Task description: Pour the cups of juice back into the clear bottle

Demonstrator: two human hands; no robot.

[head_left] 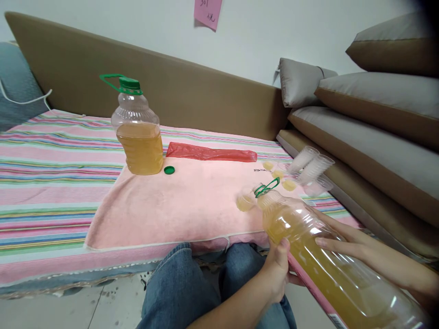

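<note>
A large clear plastic bottle (308, 237) of yellow liquid lies tilted in both my hands, its mouth to the left and its green ring handle hanging loose. My left hand (277, 269) is closed around the lower side near the neck. Along the far side, my right hand (339, 246) grips the bottle's body. The uncapped mouth meets the rim of a clear plastic cup (244, 203) with some yellow liquid in it. Beyond it are several more cups (289, 183) with liquid. A green cap (169, 170) rests on the pink towel (164, 205).
A second bottle (142, 146), capped and part full, stands upright at the left. A red plastic bag (211, 152) lies folded along the towel's far edge. Stacked clear cups (312, 167) lie on their side at the right, beside piled cushions (370, 137). A brown headboard (164, 77) runs behind.
</note>
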